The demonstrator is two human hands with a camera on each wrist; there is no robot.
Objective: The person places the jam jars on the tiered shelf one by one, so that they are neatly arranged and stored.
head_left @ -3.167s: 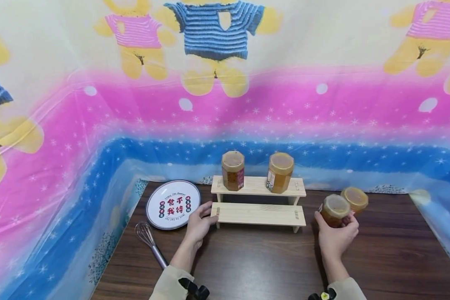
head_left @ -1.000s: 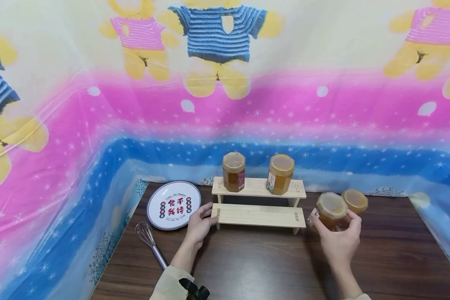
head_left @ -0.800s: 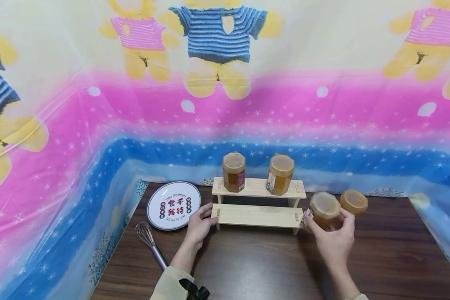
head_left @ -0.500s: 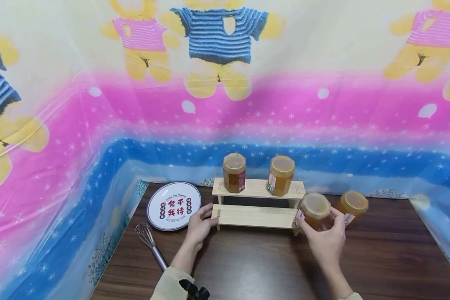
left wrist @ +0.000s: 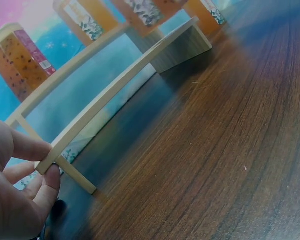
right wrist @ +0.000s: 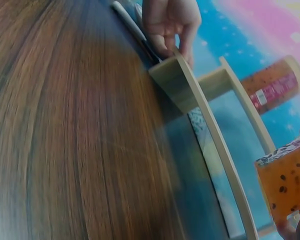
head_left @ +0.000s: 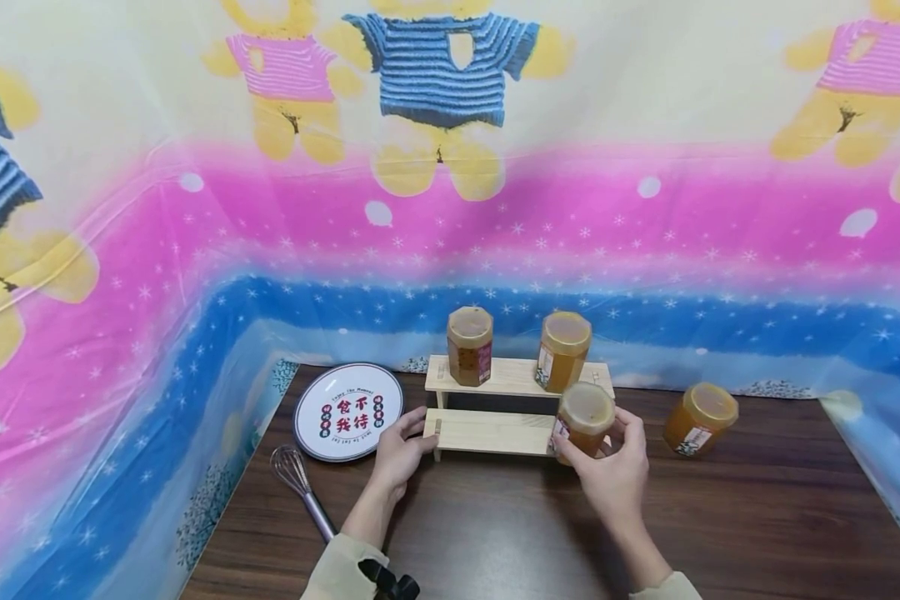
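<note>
My left hand point(head_left: 399, 457) pinches the left end of the lower step of a two-step wooden rack point(head_left: 487, 429); thumb and fingers point(left wrist: 30, 146) show on its edge in the left wrist view. In my right hand point(head_left: 617, 479) is a jar point(head_left: 587, 407), held upright over the lower step's right end. Amber contents with dark seeds show through this jar's side point(right wrist: 287, 182) in the right wrist view. On the upper step stand two more jars: a seeded one point(head_left: 469, 346) at left and a plain golden one point(head_left: 564, 350) at right.
Another golden jar point(head_left: 701, 418) stands on the dark wooden table point(head_left: 780, 500), right of the rack. Left of the rack lie a round white plate point(head_left: 322, 421) with printed characters and a whisk point(head_left: 313, 504). A patterned cloth point(head_left: 570, 208) hangs behind the table.
My right hand has carried the seeded jar leftward, from beside the other golden jar to the lower step's right end. My left hand has kept its grip on the rack.
</note>
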